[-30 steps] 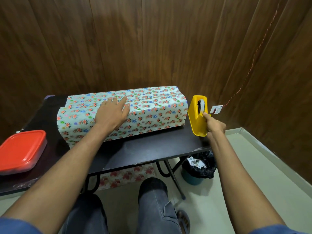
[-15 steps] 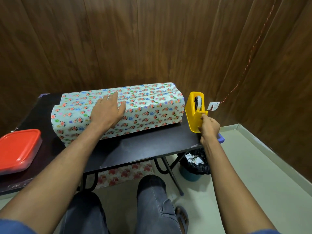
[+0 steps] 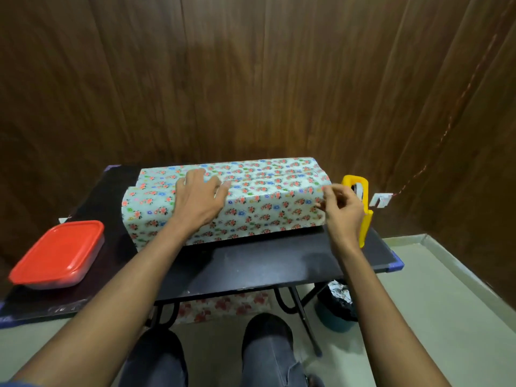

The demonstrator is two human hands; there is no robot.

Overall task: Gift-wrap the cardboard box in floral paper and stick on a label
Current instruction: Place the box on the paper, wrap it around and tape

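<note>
Two hands: left hand fingers flat on wrapped box, right hand fingers pinching at its end

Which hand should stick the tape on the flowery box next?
The right hand, probably. It is at the wrapped box's right end, fingers pinched, apparently on tape too clear to see, beside the yellow tape dispenser. The left hand lies flat, holding the paper down.

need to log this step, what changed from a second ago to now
The right hand left the yellow tape dispenser and moved left to the right end of the wrapped box, fingers pinched there; tape too small to see. The left hand stayed flat on the box; the red container stayed put.
</note>
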